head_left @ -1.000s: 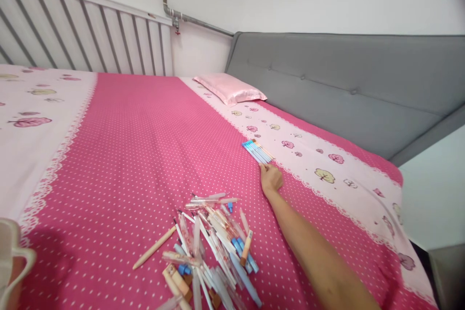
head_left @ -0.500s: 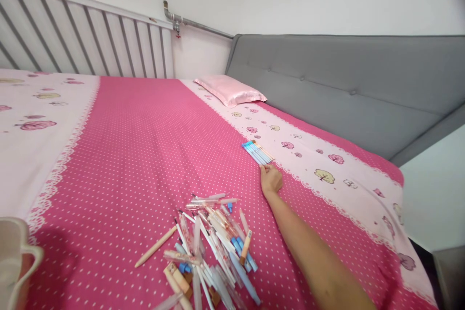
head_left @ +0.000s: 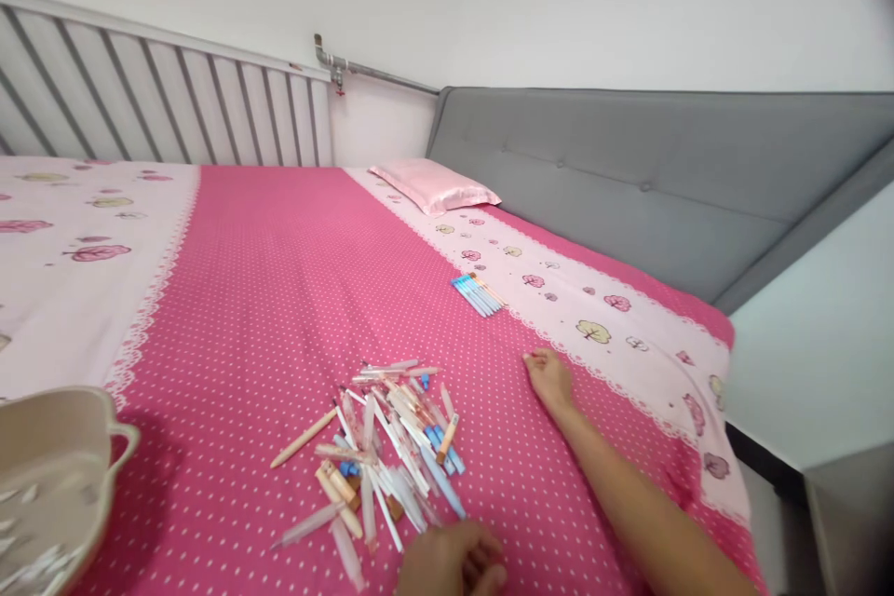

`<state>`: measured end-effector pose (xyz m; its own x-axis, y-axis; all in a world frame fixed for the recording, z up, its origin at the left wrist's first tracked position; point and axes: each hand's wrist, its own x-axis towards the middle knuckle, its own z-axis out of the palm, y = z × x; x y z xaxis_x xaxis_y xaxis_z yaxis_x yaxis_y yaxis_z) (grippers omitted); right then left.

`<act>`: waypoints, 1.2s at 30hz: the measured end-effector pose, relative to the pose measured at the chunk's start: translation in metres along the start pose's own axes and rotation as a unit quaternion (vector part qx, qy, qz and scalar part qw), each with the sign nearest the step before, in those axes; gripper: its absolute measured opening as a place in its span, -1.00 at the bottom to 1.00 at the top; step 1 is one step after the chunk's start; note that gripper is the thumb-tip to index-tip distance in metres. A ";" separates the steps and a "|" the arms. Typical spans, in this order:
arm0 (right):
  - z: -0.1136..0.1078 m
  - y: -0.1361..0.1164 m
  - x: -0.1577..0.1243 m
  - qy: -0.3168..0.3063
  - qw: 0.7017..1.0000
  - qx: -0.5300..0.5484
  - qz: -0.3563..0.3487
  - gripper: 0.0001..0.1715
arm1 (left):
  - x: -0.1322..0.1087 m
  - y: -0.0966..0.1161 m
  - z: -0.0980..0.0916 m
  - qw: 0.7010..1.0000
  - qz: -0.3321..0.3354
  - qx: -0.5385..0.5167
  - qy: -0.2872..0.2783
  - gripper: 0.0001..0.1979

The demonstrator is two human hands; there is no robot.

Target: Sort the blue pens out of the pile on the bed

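Note:
My right hand [head_left: 549, 379] is over the pink dotted bedspread, to the right of the pile, its fingers curled together with nothing visible in them. Just beyond it, toward the headboard, lies a neat row of light-blue and peach pens [head_left: 479, 294], side by side. My left hand [head_left: 449, 561] is at the bottom edge, its fingers bent and its thumb apart, holding nothing I can see. It is beside the near end of a loose pile of pens [head_left: 391, 428] in white, clear pink, blue and peach. A light-blue pen [head_left: 447, 491] points toward that hand.
At the left stands a beige basin [head_left: 104, 484] with a handle and small white pieces inside. A pink pillow [head_left: 433, 184] rests near the grey headboard [head_left: 593, 158]. A white slatted rail [head_left: 160, 102] and a wall pipe [head_left: 384, 72] are behind the bed.
My right hand has drawn back from the pen row toward me, leaving the row lying there. My left hand has come into view at the bottom. The view has shifted, showing more of the basin.

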<state>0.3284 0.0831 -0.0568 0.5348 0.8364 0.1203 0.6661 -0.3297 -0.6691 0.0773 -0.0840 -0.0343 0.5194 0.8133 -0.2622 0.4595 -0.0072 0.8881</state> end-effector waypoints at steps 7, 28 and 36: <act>-0.094 0.056 -0.072 -0.189 0.978 -0.061 -0.056 -0.21 | -0.008 0.005 0.003 0.997 0.041 0.017 0.063 -0.79; -0.135 0.055 -0.146 -0.384 0.881 -0.271 -0.045 0.23 | -0.020 0.003 0.015 0.964 0.138 0.115 0.195 -0.79; -0.115 0.082 -0.158 -0.247 0.930 -0.261 -0.084 0.11 | -0.038 -0.004 0.023 0.958 0.125 0.104 0.235 -0.78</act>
<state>0.3581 -0.1263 -0.0467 0.1826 0.9519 -0.2461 0.9488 -0.2362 -0.2096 0.0723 -0.1278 -0.0364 0.2733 0.9426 0.1919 0.5217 -0.3129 0.7937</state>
